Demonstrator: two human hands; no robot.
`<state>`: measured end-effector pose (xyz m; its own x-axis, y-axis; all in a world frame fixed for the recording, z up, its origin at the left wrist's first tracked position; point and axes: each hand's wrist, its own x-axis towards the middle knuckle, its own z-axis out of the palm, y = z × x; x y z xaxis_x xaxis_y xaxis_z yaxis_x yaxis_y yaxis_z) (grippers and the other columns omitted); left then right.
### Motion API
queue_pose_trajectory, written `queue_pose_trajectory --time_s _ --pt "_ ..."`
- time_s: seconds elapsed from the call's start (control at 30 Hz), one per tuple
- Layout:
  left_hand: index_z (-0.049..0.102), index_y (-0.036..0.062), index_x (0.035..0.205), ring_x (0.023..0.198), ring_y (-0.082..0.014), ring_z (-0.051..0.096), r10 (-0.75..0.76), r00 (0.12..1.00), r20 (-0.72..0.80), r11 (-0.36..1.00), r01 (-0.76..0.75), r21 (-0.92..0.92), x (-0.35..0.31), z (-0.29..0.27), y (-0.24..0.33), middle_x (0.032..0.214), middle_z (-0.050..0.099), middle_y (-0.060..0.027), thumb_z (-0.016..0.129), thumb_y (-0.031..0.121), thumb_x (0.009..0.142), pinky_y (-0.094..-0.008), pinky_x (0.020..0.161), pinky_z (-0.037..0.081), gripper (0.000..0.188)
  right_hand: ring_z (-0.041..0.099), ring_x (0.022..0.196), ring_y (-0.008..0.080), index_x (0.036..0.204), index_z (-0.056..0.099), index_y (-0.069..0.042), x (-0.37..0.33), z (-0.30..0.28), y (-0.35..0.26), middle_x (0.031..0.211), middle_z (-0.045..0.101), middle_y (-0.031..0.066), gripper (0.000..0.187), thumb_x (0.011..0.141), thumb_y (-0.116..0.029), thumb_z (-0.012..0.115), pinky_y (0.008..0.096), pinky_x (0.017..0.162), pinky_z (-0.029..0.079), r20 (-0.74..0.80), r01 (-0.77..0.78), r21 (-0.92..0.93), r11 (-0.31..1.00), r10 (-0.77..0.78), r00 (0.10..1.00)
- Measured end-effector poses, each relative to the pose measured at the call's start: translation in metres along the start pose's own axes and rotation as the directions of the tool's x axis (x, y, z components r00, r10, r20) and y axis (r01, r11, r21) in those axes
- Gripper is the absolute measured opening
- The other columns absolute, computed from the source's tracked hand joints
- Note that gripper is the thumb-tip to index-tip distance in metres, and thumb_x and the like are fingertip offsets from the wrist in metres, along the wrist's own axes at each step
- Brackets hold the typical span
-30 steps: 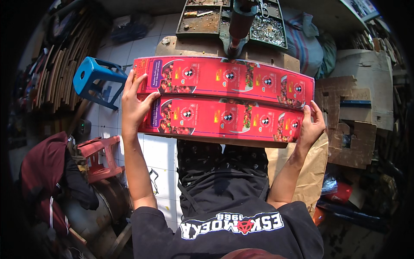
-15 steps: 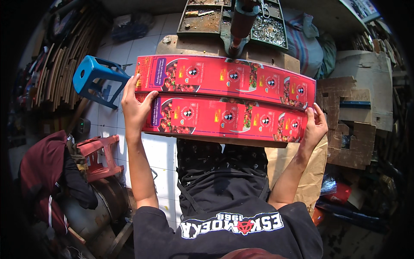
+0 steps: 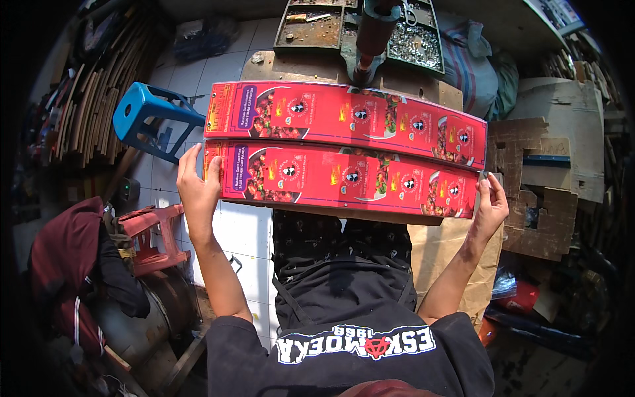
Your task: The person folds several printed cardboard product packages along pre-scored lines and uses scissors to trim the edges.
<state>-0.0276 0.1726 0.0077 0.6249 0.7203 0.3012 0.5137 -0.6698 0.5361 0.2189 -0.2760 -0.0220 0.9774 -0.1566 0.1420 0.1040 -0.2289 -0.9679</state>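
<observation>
Two long red printed panels lie one behind the other on a wooden worktop (image 3: 264, 64), with pictures of food and round emblems on them. My left hand (image 3: 200, 195) is closed on the left end of the near panel (image 3: 317, 177), thumb on top and fingers at the edge. At the right end, my right hand (image 3: 489, 208) pinches the same panel's far corner, where a small greyish bit shows by the fingertips. The far panel (image 3: 317, 119) rests against the near one's back edge, untouched by either hand.
Behind the panels stands a dark red press (image 3: 376, 36) between green trays (image 3: 309, 45) of small metal pieces. A blue stool (image 3: 135, 116) and a red stool (image 3: 151, 231) are at the left. Cut cardboard (image 3: 542, 225) is stacked at the right.
My left hand has come nearer and left, from the far panel's end to the near panel's end. My right hand has slid slightly right and nearer. The panels have barely shifted.
</observation>
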Motion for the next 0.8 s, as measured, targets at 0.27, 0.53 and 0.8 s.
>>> queue_pose_trajectory --time_s 0.27,0.53,0.8 --pt "0.058 -0.0068 0.117 0.095 -0.0228 0.065 -0.252 0.968 -0.018 0.951 0.244 -0.189 -0.029 0.005 -0.013 0.108 0.065 -0.0194 0.065 0.013 0.086 -0.0315 0.083 0.049 0.038 0.059 0.073 0.0081 0.111 0.063 0.004 -0.023 -0.002 -0.004 0.081 0.065 0.0049 0.028 0.085 -0.006 0.066 0.0209 0.069 0.046 0.068 -0.055 -0.05 0.997 0.058 0.996" --pt "0.055 -0.0085 0.116 0.098 -0.0171 0.06 -0.301 0.954 -0.011 0.811 0.25 -0.529 -0.033 0.002 -0.016 0.106 0.063 -0.0143 0.058 0.007 0.09 -0.0286 0.089 0.045 0.03 0.059 0.074 0.0079 0.111 0.063 0.004 -0.024 0.0 -0.011 0.081 0.065 0.0046 0.028 0.085 -0.005 0.066 0.0203 0.069 0.046 0.06 -0.037 -0.056 0.998 0.041 0.997" --pt "0.051 -0.0078 0.116 0.098 -0.0134 0.058 -0.348 0.936 0.06 0.627 0.28 -0.727 -0.043 -0.016 -0.003 0.106 0.061 -0.0137 0.055 0.002 0.09 -0.0248 0.087 0.046 0.028 0.061 0.08 0.0101 0.111 0.062 0.005 -0.021 -0.012 -0.011 0.09 0.065 0.0059 0.029 0.085 -0.004 0.067 0.0222 0.076 0.049 0.067 -0.064 0.028 0.998 0.062 0.996"
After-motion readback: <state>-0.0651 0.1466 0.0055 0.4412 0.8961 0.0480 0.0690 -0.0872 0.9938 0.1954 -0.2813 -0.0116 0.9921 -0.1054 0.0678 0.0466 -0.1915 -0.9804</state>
